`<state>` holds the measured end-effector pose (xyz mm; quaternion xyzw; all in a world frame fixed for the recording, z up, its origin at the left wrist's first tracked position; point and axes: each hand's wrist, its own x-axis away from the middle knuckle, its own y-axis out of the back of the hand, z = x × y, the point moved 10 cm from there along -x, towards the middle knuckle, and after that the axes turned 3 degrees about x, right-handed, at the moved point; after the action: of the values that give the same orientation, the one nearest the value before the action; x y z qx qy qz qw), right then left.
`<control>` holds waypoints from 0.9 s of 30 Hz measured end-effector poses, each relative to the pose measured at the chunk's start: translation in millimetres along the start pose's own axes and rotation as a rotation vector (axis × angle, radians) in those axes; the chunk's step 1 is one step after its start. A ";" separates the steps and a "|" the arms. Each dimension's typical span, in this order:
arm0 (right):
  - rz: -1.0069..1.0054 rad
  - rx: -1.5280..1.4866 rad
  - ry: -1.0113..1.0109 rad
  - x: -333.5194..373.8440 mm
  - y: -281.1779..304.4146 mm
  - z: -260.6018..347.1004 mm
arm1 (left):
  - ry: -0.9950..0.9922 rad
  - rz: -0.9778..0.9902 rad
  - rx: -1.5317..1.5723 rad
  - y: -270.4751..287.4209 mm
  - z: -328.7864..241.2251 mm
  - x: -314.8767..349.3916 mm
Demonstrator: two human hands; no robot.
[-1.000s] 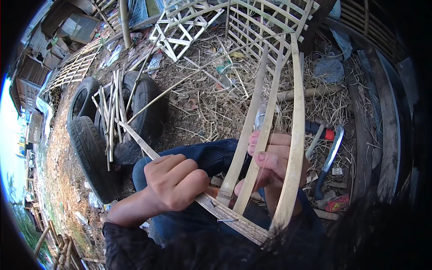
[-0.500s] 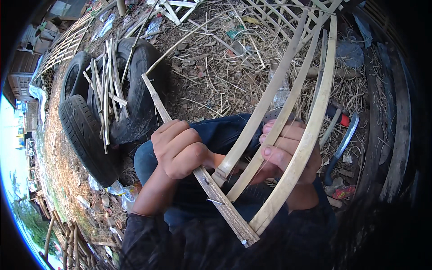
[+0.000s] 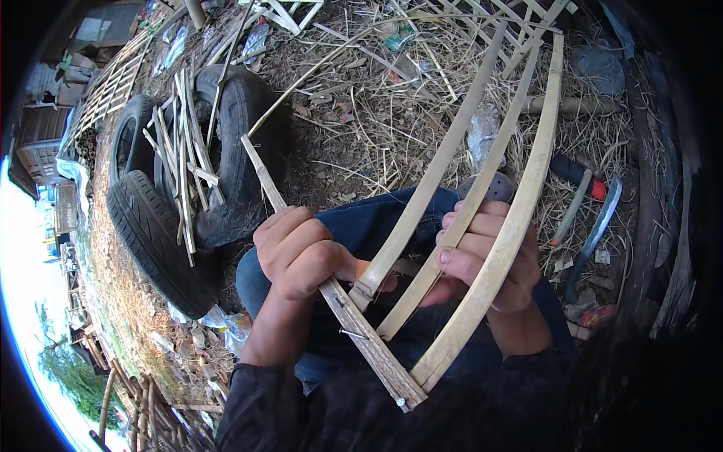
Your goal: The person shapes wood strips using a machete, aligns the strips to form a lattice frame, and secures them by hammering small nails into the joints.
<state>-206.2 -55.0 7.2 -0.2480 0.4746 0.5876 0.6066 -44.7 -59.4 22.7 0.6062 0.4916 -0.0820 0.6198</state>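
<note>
My left hand [image 3: 297,252] is closed around a slim bamboo bar [image 3: 369,354] that slants from upper left to lower right above my lap. A nail [image 3: 352,334] sticks out of the bar below my fist, and another nail head [image 3: 401,403] shows at its lower end. Three pale bamboo strips run from the bar toward the far right: a left strip [image 3: 433,184], a middle strip [image 3: 497,158] and a right strip [image 3: 520,218]. My right hand [image 3: 482,245] is closed around the middle strip, its fingertips showing along the strip's left side. The right strip partly covers that hand.
Old tyres [image 3: 154,245] with loose bamboo slats [image 3: 186,162] on top lie at left. A machete [image 3: 595,237] and a red-and-black handled tool [image 3: 576,177] rest on the ground at right. Bamboo lattice [image 3: 520,34] stands at the far side, and straw [image 3: 361,128] litters the soil.
The whole view has shifted slightly, with the tyres and the machete now a little farther right in it. Both hands keep their grips, and the bamboo frame stays in nearly the same place.
</note>
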 end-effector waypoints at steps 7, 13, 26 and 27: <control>0.064 -0.137 -0.107 16.1 -10.3 -10.6 | -0.021 -0.004 0.000 -4.7 1.3 6.8; -0.203 -0.389 -0.283 32.0 -19.1 -30.9 | 0.002 -0.020 0.004 -7.0 2.4 4.4; -0.159 -1.028 -0.941 9.9 -13.2 -100.0 | -0.079 0.010 -0.329 -46.9 36.2 -43.4; -0.102 -0.976 -0.987 13.9 -12.3 -115.3 | -0.066 0.045 -0.337 -63.3 41.8 -42.4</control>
<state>-229.3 -149.6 -57.2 -0.2181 -0.1874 0.7487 0.5973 -88.9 -131.1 1.2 0.5015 0.4640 -0.0042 0.7302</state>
